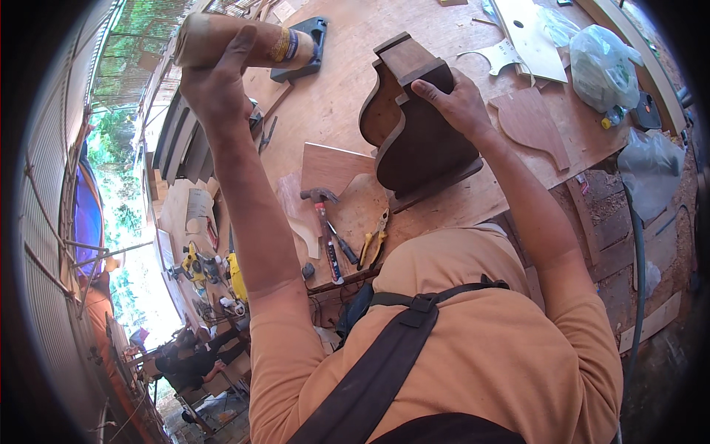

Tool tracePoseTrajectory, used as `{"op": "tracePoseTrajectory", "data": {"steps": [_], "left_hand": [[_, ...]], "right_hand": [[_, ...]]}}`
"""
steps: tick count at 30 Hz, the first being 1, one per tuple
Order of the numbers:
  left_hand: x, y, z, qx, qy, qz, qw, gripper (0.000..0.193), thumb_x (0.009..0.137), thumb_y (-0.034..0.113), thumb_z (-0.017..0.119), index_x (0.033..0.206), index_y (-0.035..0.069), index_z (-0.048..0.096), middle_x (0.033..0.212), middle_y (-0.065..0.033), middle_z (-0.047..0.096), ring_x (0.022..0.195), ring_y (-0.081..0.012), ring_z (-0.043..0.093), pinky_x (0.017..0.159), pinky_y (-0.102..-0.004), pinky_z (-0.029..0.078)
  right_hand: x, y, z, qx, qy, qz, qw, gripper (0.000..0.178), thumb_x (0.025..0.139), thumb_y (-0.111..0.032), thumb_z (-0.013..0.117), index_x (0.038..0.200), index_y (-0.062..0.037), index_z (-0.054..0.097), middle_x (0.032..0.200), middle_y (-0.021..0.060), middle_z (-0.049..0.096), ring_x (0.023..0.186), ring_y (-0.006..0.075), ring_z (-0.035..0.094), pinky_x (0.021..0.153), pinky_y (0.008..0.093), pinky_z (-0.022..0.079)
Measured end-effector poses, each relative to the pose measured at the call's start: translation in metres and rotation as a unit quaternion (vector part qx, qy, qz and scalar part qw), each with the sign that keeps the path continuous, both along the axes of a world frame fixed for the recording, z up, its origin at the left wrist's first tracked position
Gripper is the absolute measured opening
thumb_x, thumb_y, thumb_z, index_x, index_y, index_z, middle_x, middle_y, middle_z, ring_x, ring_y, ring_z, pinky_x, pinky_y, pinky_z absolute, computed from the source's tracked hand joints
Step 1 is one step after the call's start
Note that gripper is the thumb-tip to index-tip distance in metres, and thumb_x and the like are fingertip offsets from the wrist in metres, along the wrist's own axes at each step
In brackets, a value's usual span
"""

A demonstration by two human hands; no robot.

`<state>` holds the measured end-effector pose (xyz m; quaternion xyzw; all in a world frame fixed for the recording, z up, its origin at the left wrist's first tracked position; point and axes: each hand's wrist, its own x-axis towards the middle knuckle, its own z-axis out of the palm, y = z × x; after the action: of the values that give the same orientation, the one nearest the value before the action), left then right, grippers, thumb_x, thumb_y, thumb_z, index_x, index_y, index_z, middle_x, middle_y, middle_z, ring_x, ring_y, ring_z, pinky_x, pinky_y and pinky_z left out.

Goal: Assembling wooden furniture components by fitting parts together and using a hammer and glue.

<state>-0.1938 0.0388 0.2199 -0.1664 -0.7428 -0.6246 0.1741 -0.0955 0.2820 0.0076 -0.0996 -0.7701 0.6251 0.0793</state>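
My left hand [216, 85] is raised at the upper left, wrapped round a stained, tan plastic bottle [259, 48] with a blue and yellow label. The bottle lies nearly level in the grip, above the far left of the table. A dark brown wooden box-like piece [429, 144] with scalloped, curved sides stands on the wooden worktable [340, 89]. My right hand [464, 107] grips its upper right edge, with the thumb on top and the other fingers partly hidden behind it.
Near the front edge lie a claw hammer [321, 214], yellow-handled pliers [376, 235] and a wood offcut [333, 164]. A curved wooden panel [529, 126] and plastic bags [603, 70] are at the right. Yellow power tools [198, 263] sit at the left, and another person [185, 366] is farther off.
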Motion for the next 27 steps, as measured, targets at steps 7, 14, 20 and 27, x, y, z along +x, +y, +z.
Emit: {"op": "tracePoseTrajectory", "data": {"steps": [7, 14, 20, 27], "left_hand": [[-0.044, 0.023, -0.009, -0.035, 0.045, -0.073, 0.996, 0.043, 0.071, 0.002, 0.086, 0.108, -0.007, 0.065, 0.103, -0.0132, 0.069, 0.089, -0.0209, 0.07, 0.081, -0.0318, 0.06], [-0.048, 0.076, -0.016, -0.095, -0.032, -0.222, 0.97, 0.013, 0.084, 0.009, 0.074, 0.092, 0.001, 0.069, 0.087, -0.0051, 0.07, 0.076, -0.013, 0.065, 0.072, -0.0278, 0.051], [-0.063, 0.091, -0.026, -0.048, -0.058, -0.11, 0.991, 0.013, 0.085, 0.008, 0.074, 0.096, 0.003, 0.068, 0.088, -0.006, 0.07, 0.08, -0.0177, 0.067, 0.074, -0.031, 0.053], [-0.085, 0.082, -0.035, 0.08, -0.201, -0.143, 0.966, 0.031, 0.086, 0.005, 0.072, 0.115, 0.004, 0.061, 0.103, -0.009, 0.068, 0.087, -0.0241, 0.069, 0.076, -0.0377, 0.057]], "right_hand": [[-0.011, -0.003, 0.007, 0.046, -0.002, -0.001, 0.999, 0.061, 0.081, -0.055, 0.074, 0.109, -0.0014, 0.068, 0.095, 0.0117, 0.072, 0.086, 0.0199, 0.068, 0.079, 0.0328, 0.054], [-0.01, -0.005, 0.008, 0.046, 0.01, -0.019, 0.999, 0.068, 0.078, -0.062, 0.073, 0.108, -0.0006, 0.067, 0.093, 0.0144, 0.071, 0.086, 0.024, 0.069, 0.078, 0.0346, 0.054], [-0.007, -0.004, 0.011, 0.049, 0.001, -0.03, 0.998, 0.074, 0.076, -0.065, 0.073, 0.109, 0.0009, 0.066, 0.094, 0.0158, 0.071, 0.088, 0.026, 0.07, 0.079, 0.0359, 0.054], [-0.008, -0.002, 0.012, 0.05, -0.019, -0.027, 0.998, 0.086, 0.069, -0.073, 0.072, 0.107, 0.0042, 0.064, 0.097, 0.02, 0.07, 0.094, 0.032, 0.07, 0.084, 0.0399, 0.055]]}}
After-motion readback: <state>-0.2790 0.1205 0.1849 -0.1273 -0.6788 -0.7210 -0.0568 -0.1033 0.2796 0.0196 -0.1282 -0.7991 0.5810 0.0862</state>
